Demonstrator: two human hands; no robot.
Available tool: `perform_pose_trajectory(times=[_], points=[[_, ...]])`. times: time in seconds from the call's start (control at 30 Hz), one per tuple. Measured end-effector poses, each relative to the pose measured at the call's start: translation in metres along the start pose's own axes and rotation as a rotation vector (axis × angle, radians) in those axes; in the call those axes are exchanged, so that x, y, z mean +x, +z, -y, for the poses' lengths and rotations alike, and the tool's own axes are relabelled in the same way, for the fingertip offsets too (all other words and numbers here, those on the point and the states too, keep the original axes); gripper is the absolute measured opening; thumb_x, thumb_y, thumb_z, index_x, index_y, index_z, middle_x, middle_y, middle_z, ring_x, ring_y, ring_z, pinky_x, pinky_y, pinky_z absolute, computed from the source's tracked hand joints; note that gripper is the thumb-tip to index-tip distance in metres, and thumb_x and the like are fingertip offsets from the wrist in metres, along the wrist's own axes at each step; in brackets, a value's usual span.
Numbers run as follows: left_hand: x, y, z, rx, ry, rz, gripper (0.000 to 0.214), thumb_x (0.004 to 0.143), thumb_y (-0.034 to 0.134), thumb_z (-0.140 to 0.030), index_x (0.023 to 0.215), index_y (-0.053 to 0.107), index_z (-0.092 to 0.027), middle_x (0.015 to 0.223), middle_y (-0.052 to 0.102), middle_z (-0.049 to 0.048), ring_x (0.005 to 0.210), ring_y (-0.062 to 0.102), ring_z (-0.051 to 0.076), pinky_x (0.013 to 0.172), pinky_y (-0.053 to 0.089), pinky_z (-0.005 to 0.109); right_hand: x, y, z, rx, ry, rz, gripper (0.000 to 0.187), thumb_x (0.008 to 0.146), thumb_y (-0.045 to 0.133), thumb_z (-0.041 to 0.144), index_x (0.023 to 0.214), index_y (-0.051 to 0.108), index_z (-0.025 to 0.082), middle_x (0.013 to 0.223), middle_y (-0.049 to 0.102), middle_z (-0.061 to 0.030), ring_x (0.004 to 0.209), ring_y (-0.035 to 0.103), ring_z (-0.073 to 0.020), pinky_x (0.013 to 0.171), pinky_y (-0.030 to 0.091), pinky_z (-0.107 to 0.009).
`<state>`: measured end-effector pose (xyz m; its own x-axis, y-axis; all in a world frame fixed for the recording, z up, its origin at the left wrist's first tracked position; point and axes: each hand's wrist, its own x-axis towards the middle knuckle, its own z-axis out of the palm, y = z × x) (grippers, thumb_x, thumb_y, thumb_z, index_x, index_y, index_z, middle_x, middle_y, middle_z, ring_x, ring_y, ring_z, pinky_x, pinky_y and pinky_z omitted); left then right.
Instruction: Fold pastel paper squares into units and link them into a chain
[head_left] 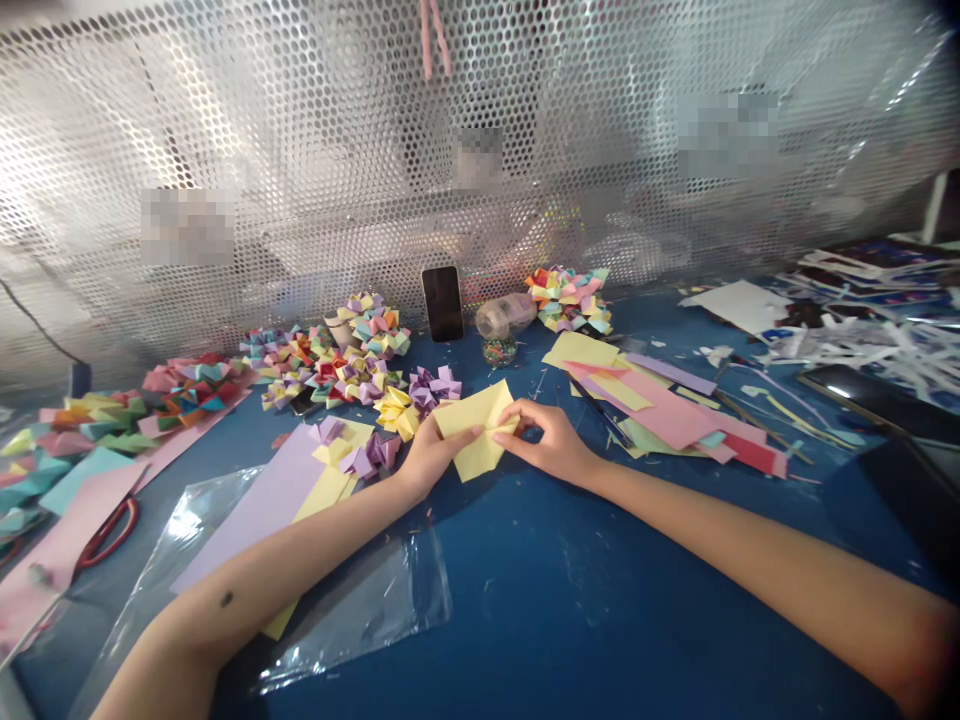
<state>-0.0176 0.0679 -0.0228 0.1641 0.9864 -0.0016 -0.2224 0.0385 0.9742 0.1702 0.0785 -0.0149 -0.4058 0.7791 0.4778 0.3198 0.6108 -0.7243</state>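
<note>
A creased yellow sheet of paper [474,455] is held up over the blue table between both hands. My left hand [433,458] grips its left side, the thumb lying across the front. At the right edge, my right hand [546,440] pinches the paper between thumb and fingertips. Just beyond my left hand sit a yellow folded paper piece [396,412] and purple folded pieces [435,388]. A purple paper sheet [251,510], partly covered by yellow strips and more folded pieces, lies beside my left forearm.
Pink, yellow and green paper sheets [667,405] lie to the right. A phone [444,305] stands at the back near a clear jar [506,315]. Scissors [111,532] and a plastic bag [360,610] are on the left. Folded paper clusters [570,298] line the perforated metal screen [330,130].
</note>
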Motion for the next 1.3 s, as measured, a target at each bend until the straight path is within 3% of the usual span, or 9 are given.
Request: perform_pose_trajectory(times=[0.2, 0.67, 1.17, 1.3], points=[[0.0002, -0.001, 0.0007, -0.031, -0.008, -0.006, 0.041, 0.068, 0.073, -0.034, 0.102, 0.055, -0.018, 0.1, 0.066, 0.0052, 0.089, 0.063, 0.019, 0.081, 0.048, 0.029, 0.0, -0.0001, -0.002, -0.016, 0.047, -0.005, 0.016, 0.079, 0.061, 0.03, 0.089, 0.056, 0.02, 0.065, 0.059, 0.0022, 0.056, 0.057, -0.0109, 0.057, 0.046, -0.023], [-0.0021, -0.0017, 0.0004, -0.001, 0.031, 0.044, 0.04, 0.065, 0.074, -0.027, 0.098, 0.053, -0.017, 0.086, 0.063, 0.0011, 0.076, 0.061, 0.016, 0.071, 0.047, 0.028, 0.0002, 0.0011, -0.003, -0.029, 0.075, -0.022, 0.015, 0.078, 0.061, 0.031, 0.087, 0.056, 0.02, 0.066, 0.059, 0.0019, 0.054, 0.055, -0.0103, 0.056, 0.044, -0.023], [-0.0018, -0.0001, -0.0018, 0.051, 0.03, 0.027, 0.044, 0.062, 0.077, -0.028, 0.098, 0.054, -0.016, 0.092, 0.064, 0.0035, 0.08, 0.061, 0.017, 0.072, 0.049, 0.028, 0.0001, 0.0011, -0.0028, -0.004, 0.069, -0.021, 0.016, 0.077, 0.063, 0.032, 0.086, 0.056, 0.021, 0.068, 0.059, 0.0014, 0.055, 0.055, -0.0108, 0.056, 0.044, -0.024], [-0.0006, -0.0015, -0.0011, 0.049, -0.003, 0.005, 0.05, 0.061, 0.078, -0.028, 0.103, 0.054, -0.015, 0.098, 0.065, 0.007, 0.083, 0.063, 0.02, 0.075, 0.05, 0.032, -0.0011, -0.0003, -0.0011, 0.039, 0.074, 0.001, 0.02, 0.082, 0.057, 0.034, 0.098, 0.052, 0.022, 0.065, 0.056, 0.0029, 0.054, 0.056, -0.0116, 0.056, 0.045, -0.025]])
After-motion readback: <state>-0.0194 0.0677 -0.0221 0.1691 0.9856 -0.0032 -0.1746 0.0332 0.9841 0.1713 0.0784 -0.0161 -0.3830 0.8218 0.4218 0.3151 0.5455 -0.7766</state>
